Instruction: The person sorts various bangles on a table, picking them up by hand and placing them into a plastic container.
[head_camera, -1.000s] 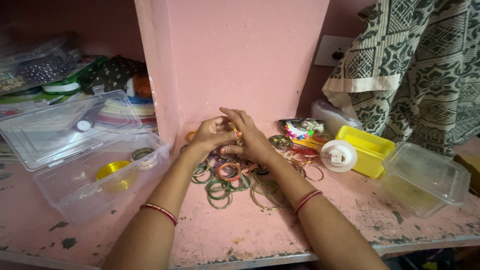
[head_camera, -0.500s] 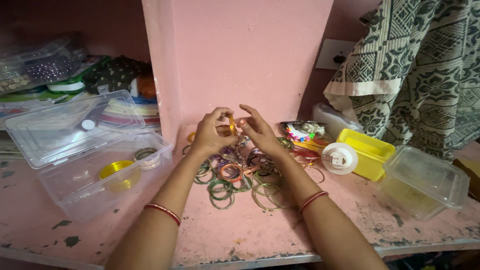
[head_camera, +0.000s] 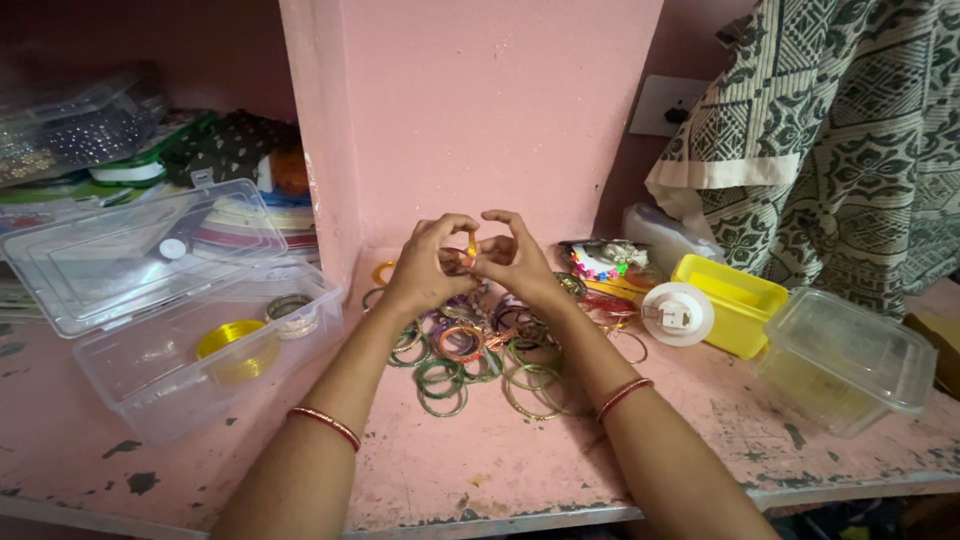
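Head view: While both hands meet above the heap, each pinches one thin orange-gold bangle (head_camera: 470, 246).
Left hand (head_camera: 428, 268): clamped at its nine o'clock edge.
Right hand (head_camera: 515, 265): clamped at three o'clock, steadying it.
Heap: loose green and copper bangles (head_camera: 480, 355), six o'clock, on the worn pink surface (head_camera: 480, 460).
Box: clear plastic hinged case (head_camera: 190, 340), nine o'clock, lid open.

— From the scattered pile of green, orange and purple bangles (head_camera: 470, 355), where can I pass?

— Toward me: bare worn pink shelf top (head_camera: 480, 470) lies between the pile and the front edge.

— Left of the pile?

— The open clear plastic box (head_camera: 200, 350) stands close by, lid up. Behind the pile, the pink wall pillar (head_camera: 480, 110) blocks everything.

— Right?

— A white round disc (head_camera: 678, 313), a yellow plastic tub (head_camera: 735, 300) and a clear lidded container (head_camera: 850, 360) crowd that side.
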